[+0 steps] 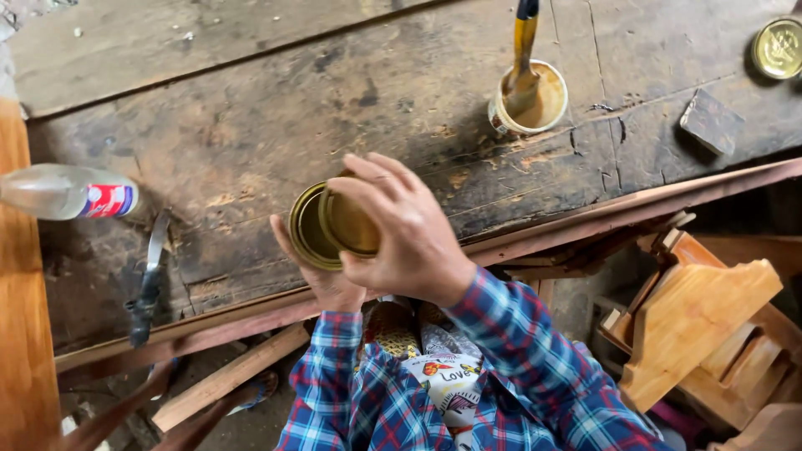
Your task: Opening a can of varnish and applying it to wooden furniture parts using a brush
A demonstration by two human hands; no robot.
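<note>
Over the bench edge, we hold a tin can (pixel 313 227).
Left hand (pixel 322 280) cups it; right hand (pixel 401 230) pinches its lid (pixel 351 224) at three o'clock (rigid, likely slippery; grip rims).

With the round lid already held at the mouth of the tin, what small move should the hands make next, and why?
Probably lift the lid clear of the tin. The right hand holds the lid tilted at the tin's rim, so it seems partly free, while the left hand supports the tin from below. A brush stands in a small cup nearby.
</note>
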